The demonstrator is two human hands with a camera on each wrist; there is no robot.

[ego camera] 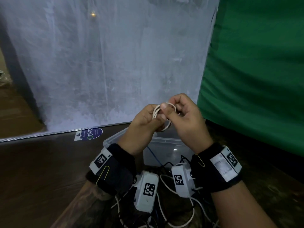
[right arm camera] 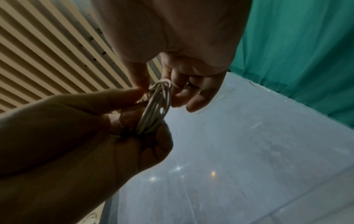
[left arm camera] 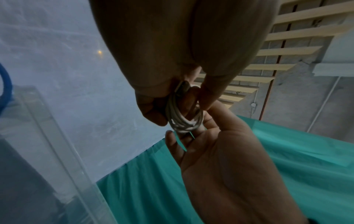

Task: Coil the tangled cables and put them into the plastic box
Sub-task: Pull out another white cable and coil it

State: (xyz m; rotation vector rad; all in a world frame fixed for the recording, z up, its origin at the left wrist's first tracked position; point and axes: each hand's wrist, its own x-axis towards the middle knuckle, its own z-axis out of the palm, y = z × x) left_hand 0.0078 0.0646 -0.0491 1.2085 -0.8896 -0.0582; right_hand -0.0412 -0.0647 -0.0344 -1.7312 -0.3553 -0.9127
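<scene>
A small coil of white cable (ego camera: 164, 127) is held up in the air above the clear plastic box (ego camera: 111, 140), between both hands. My left hand (ego camera: 154, 117) grips the coil's lower left side, fingers curled around the loops. My right hand (ego camera: 171, 107) pinches the top of the coil between thumb and forefinger. In the left wrist view the coil (left arm camera: 184, 122) shows several tight loops. In the right wrist view the coil (right arm camera: 157, 109) sits between my right fingers (right arm camera: 180, 89) and my left hand (right arm camera: 114, 121). A blue cable (ego camera: 153, 153) lies inside the box.
A tangle of white and black cables (ego camera: 166, 209) lies on the dark wooden surface (ego camera: 41, 170) near me, under my wrists. A frosted plastic sheet (ego camera: 107, 63) stands behind the box, with green cloth (ego camera: 255, 71) to the right. A round blue sticker (ego camera: 92, 133) lies left of the box.
</scene>
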